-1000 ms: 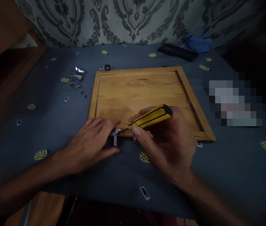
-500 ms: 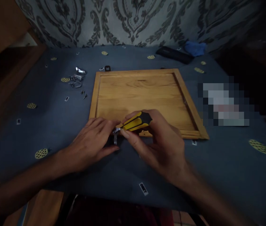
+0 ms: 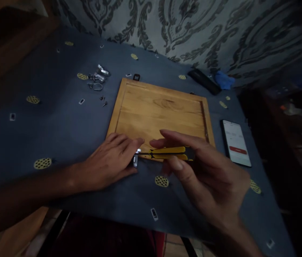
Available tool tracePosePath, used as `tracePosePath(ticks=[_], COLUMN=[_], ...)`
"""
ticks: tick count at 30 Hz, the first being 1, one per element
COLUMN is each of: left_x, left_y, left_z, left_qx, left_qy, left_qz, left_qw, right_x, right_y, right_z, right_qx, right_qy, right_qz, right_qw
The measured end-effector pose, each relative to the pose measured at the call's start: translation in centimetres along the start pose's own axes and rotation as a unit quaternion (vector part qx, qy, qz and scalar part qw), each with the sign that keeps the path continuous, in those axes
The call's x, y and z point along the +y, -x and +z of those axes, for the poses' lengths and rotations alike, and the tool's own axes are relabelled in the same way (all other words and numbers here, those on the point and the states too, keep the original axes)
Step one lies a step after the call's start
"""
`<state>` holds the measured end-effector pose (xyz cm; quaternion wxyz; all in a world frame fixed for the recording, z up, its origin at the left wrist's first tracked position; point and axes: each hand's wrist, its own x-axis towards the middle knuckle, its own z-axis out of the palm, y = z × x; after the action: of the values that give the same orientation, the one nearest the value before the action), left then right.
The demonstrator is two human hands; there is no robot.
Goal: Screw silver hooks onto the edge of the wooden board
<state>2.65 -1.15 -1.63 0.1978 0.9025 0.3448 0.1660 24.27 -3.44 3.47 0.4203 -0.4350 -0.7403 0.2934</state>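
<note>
Near the bench's front edge the right hand pinches a yellow screwdriver, tip at a small metal bracket. The left hand lies spread flat, touching that bracket beside the wooden panel. Loose hardware lies far left.

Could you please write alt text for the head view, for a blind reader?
The right hand holds a yellow screwdriver to a small metal bracket that the left hand steadies at the near edge of a wooden panel on a blue cloth.
</note>
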Motion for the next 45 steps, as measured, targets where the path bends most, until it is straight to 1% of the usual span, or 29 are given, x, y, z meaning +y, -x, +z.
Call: tracePosePath(ticks=[6,12,14,18,21,25,30,35,36,40,43,45], left_x=[-0.1,-0.2,-0.2,-0.2,-0.2,-0.1,0.1,0.2,0.2,0.2,0.2,0.2], left_y=[-0.1,-0.1,0.0,0.0,0.0,-0.1,-0.3,-0.3,-0.3,-0.3,-0.2,-0.2], left_z=[0.2,0.3,0.4,0.4,0.4,0.4,0.3,0.2,0.2,0.3,0.3,0.3], left_qx=[-0.012,-0.006,-0.002,-0.001,-0.004,-0.008,-0.010,-0.009,-0.010,-0.008,-0.003,0.002], left_qy=[-0.002,0.001,-0.002,-0.006,-0.007,-0.006,-0.008,-0.019,-0.021,-0.026,-0.029,-0.032], left_qz=[-0.020,-0.011,-0.005,-0.003,-0.006,-0.013,-0.015,-0.014,-0.015,-0.014,-0.009,-0.005], left_qw=[1.000,1.000,1.000,1.000,1.000,1.000,1.000,1.000,1.000,1.000,1.000,0.999], right_x=[0.3,-0.1,-0.2,-0.2,-0.3,-0.8,-0.6,0.3,0.4,0.5,0.5,0.5], right_y=[0.6,0.8,0.9,0.9,0.5,0.1,0.7,1.4,1.5,1.8,1.8,1.7], right_z=[-0.8,-0.3,-0.2,-0.3,-0.4,-0.8,-1.9,-3.0,-3.1,-2.9,-2.8,-2.8], right_qx=[0.013,0.049,0.052,0.028,0.009,-0.039,-0.074,-0.145,-0.147,-0.118,-0.130,-0.127], right_qy=[0.032,0.030,0.043,0.070,0.060,0.052,0.066,0.104,0.110,0.118,0.116,0.114], right_qz=[-0.012,-0.010,-0.009,-0.007,-0.010,-0.016,-0.014,-0.023,-0.023,-0.021,-0.021,-0.016], right_qw=[0.999,0.998,0.998,0.997,0.998,0.998,0.995,0.984,0.983,0.986,0.984,0.985])
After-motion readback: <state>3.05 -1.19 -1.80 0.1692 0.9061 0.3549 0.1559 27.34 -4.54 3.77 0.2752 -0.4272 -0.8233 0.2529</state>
